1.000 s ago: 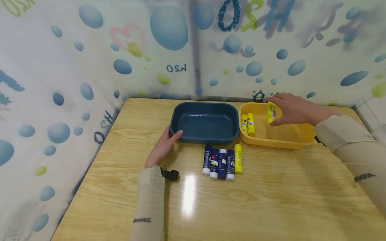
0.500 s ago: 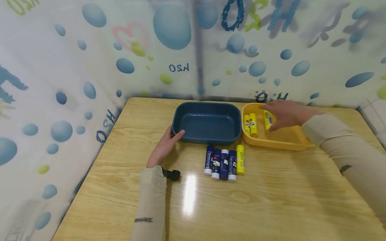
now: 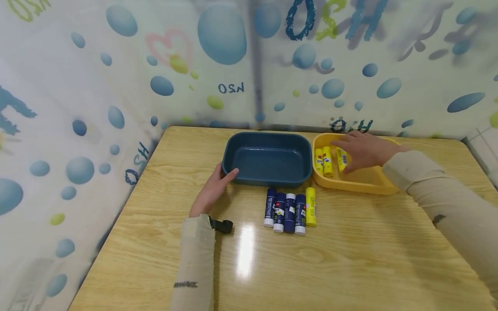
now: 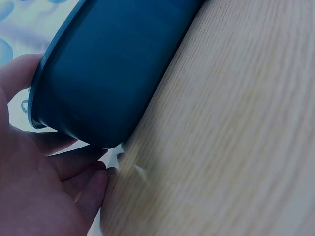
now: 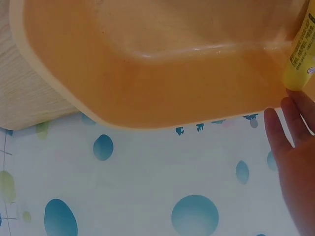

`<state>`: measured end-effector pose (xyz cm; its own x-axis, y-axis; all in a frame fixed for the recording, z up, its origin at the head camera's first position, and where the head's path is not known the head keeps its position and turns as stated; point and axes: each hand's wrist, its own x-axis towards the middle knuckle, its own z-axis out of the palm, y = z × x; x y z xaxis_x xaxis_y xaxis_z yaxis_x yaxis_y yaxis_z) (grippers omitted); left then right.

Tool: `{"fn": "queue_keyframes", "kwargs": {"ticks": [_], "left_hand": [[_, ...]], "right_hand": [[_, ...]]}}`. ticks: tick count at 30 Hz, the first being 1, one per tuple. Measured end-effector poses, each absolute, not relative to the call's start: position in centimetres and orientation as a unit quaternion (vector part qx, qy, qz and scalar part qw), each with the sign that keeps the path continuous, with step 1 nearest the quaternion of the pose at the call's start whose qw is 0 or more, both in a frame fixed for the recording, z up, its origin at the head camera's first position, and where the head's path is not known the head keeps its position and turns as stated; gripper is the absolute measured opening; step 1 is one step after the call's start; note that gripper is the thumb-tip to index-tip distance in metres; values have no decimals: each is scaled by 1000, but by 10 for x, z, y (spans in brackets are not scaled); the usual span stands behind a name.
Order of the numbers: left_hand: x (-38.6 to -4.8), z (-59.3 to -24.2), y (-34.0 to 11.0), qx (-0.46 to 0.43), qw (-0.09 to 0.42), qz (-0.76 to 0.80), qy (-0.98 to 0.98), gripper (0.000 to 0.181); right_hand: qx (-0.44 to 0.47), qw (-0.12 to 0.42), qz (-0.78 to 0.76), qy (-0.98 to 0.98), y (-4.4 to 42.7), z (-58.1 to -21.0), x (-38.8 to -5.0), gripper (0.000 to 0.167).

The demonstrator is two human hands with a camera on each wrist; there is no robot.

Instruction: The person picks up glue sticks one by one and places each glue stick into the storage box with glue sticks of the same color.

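In the head view, we see 2 trays on 1 table [image 3: 334, 268]: the blue tray [image 3: 268, 162] and, just right of it, the yellow tray [image 3: 355, 185]. What changes is at the right hand [image 3: 367, 151]: compared with the earlier head pictures, its yellow stick [image 3: 342, 160] is lower inside the yellow tray, closer to the 2 yellow glue sticks [image 3: 327, 162] at the end beside the blue tray. We judge that placing this stick is nearly done. The thumb and fingers pinch it by its 2 ends. In front of the blue tray, towards its right, we count 4 navy glue sticks [image 3: 289, 214] and, right of them, 1 loose yellow stick [image 3: 310, 206]. That makes 4 yellow and 4 navy, 8 altogether.

In the left wrist view, the left hand [image 3: 213, 188] grips the blue tray at its left end, 1 thumb over the rim and the fingers against the outer wall; we find no change in this hold.

In the right wrist view, we see 1 yellow stick at the edge, with 1 fingertip touching its end. The thumb is out of sight here, so from this view alone we cannot tell how firm the pinch is.
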<state>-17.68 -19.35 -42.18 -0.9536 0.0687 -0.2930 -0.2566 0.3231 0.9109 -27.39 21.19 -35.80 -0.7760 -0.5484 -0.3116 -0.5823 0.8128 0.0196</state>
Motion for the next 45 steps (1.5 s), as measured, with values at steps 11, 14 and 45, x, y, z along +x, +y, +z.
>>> {"fn": "queue_keyframes", "kwargs": {"ticks": [11,14,45], "left_hand": [[-165,-398,-184,-53,149,581,799,74],[-165,-399,-184,-50,144,582,799,73],[-178,-427,-193,-50,123,585,800,78]], "right_hand": [[-305,163,46,937,209,-368,-272,90],[-305,166,44,937,208,-368,-272,89],[-281,161,31,946,200,-350,-269,86]]}}
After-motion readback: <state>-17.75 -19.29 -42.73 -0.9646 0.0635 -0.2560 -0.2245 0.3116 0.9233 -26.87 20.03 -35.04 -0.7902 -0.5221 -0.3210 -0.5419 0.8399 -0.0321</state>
